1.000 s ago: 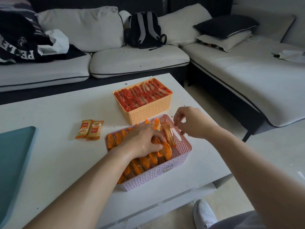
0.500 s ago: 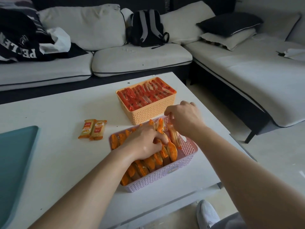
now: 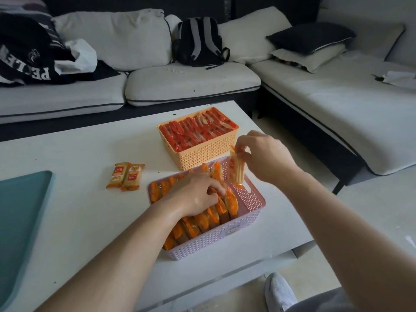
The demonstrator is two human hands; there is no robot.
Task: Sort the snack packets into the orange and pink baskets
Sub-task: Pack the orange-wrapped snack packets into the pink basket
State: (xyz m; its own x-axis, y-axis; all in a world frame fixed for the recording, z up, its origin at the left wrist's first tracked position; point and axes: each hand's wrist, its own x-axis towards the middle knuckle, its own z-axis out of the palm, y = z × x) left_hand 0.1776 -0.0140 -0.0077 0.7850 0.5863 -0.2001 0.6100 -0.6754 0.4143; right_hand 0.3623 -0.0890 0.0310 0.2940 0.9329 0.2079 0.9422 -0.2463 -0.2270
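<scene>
Pinching one orange packet [image 3: 236,171] upright with the right hand [image 3: 265,156], just above the far end of the pink basket [image 3: 225,240]. Gripping the row of packets [image 3: 202,221] inside this basket with the left hand [image 3: 195,197], fingers curled.

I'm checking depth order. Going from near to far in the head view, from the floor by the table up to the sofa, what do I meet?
The white shoe → pink basket → orange basket → sofa cushion → backpack.
</scene>
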